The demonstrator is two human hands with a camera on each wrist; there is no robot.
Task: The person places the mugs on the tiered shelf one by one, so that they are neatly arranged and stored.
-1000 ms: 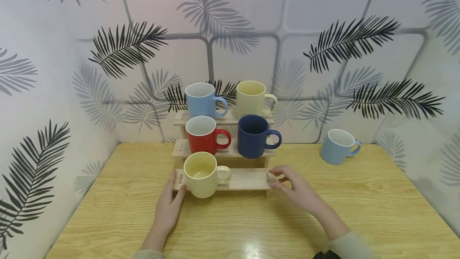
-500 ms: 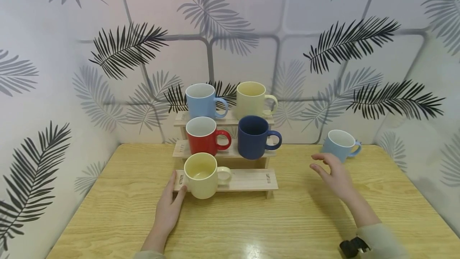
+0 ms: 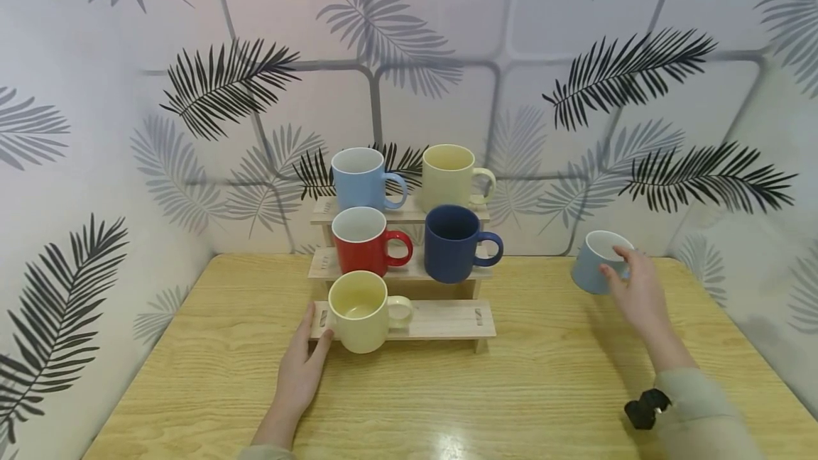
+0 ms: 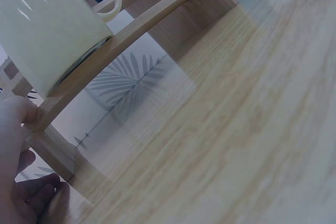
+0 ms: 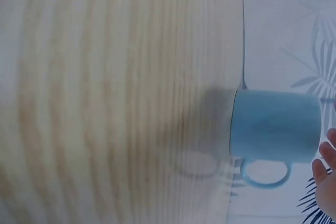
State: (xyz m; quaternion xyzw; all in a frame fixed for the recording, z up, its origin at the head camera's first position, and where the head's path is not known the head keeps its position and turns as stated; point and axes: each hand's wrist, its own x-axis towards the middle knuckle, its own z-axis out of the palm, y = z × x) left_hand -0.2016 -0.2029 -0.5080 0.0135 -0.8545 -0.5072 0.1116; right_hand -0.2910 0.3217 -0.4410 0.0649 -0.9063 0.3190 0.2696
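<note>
A three-tier wooden rack stands on the table. My left hand holds the left end of its bottom shelf, thumb on the front edge; in the left wrist view its other fingers are curled beside the support. Right by that hand, a pale yellow mug sits on the same shelf. Over at the right back of the table is a light blue mug. My right hand reaches over it and hides its handle in the head view. In the right wrist view, its fingers are close to the rim, loosely bent.
A red mug and a dark blue mug fill the middle shelf. On the top shelf stand another light blue mug and another yellow mug. A leaf-patterned wall backs the wooden table.
My right hand has left the bottom shelf's right end and moved right to the light blue mug on the table. The left hand has stayed in place.
</note>
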